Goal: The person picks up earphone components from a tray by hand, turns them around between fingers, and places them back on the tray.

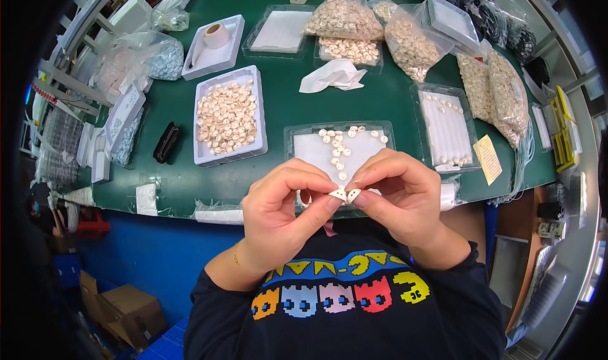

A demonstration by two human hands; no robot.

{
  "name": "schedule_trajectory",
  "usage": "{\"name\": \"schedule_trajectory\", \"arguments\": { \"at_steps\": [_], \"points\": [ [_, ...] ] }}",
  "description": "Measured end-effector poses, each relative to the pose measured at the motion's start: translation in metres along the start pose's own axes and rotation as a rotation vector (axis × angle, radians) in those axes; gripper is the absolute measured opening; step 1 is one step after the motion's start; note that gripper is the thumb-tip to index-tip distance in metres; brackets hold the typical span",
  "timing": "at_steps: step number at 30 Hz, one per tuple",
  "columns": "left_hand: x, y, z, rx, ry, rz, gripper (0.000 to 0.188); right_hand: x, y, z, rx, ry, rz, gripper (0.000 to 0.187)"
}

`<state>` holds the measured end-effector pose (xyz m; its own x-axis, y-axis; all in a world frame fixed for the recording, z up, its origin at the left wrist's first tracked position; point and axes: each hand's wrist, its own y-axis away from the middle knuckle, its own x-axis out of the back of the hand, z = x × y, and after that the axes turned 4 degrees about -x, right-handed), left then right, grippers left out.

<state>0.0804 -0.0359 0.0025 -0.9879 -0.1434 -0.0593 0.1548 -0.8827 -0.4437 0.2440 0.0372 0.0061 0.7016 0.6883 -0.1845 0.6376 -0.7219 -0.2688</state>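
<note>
My left hand (pixel 285 202) and my right hand (pixel 405 198) meet above the near edge of a clear tray. Between the thumb and forefinger of the left is a small white rounded piece (pixel 339 195). A second white rounded piece (pixel 353 196), with dark spots on its face, is pinched in the right. The two pieces are side by side; whether they touch, I cannot tell. Under and beyond my hands lies the clear tray (pixel 304 146) with a white lining. Several loose cream round pieces (pixel 337 152) are scattered on it, and my hands hide its near part.
Left of the tray stands a white bin (pixel 261 141) heaped with cream pieces. A lined tray (pixel 443 132) is at right. White tissue (pixel 332 76), filled plastic bags (pixel 345 15) and a tape roll (pixel 216 36) lie farther back. A black case (pixel 166 143) rests on the green table (pixel 171 186).
</note>
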Motion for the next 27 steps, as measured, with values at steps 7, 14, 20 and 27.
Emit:
{"name": "schedule_trajectory", "arguments": {
  "at_steps": [7,14,20,27],
  "points": [
    [0.003,-0.004,0.000,0.374,0.533,-0.050,0.010,0.004,-0.003,0.007,-0.196,-0.402,-0.049,0.014],
    [0.003,-0.004,-0.010,0.472,0.804,-0.106,0.015,0.008,-0.006,0.011,-0.376,-0.748,-0.116,0.015],
    [0.002,-0.007,-0.008,0.478,0.795,-0.128,0.014,0.009,-0.006,0.013,-0.418,-0.821,-0.142,0.014],
    [0.001,-0.007,-0.010,0.473,0.806,-0.101,0.014,0.010,-0.006,0.015,-0.476,-0.863,-0.114,0.014]
  ]
}}
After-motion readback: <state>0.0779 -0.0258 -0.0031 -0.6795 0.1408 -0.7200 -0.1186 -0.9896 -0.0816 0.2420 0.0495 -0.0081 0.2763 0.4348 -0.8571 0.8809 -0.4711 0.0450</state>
